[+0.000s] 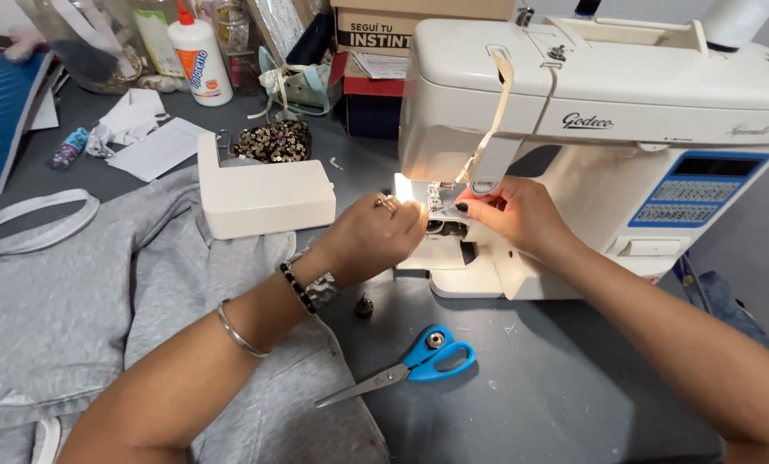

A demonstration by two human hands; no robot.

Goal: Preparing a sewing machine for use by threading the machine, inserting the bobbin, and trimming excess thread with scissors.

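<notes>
Two hands, left hand [376, 236], right hand [513, 215], at white sewing machine [625, 129], white glue bottle [199, 60] behind.

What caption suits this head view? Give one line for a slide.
Both hands, left hand and right hand, work at the needle area of a white sewing machine, blue scissors nearby.

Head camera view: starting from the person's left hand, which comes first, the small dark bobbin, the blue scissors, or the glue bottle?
From the left hand:
1. Small dark bobbin, just below the wrist.
2. Blue scissors, lower on the table, toward the person.
3. Glue bottle, far back on the left.
</notes>
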